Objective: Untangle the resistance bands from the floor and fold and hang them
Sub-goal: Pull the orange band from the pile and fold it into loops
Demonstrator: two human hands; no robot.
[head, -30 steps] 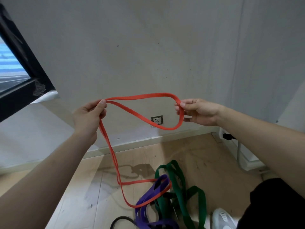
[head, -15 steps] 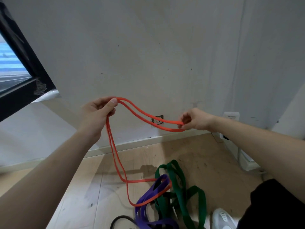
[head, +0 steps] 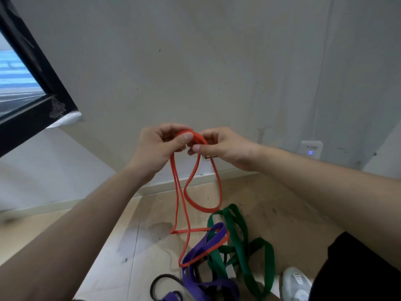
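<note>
Together, both hands (head: 160,144) (head: 219,144) pinch the orange band (head: 196,170) at chest height.

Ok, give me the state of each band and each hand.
Red band: gathered up top, lower loop caught in the pile.
Purple band: on floor, tangled.
Green band: on floor, tangled.
Black band: on floor, partly hidden.
Left hand: gripping red band.
Right hand: pinching red band.

Hidden and cut-off parts around the band pile

Where the left hand (head: 160,146) and right hand (head: 219,146) meet, fingers cover the top of the red band (head: 176,192). Below it, the purple band (head: 204,246), black band (head: 156,281) and shoe (head: 296,283) run off the bottom edge. The green band (head: 238,231) hides part of the pile.
</note>
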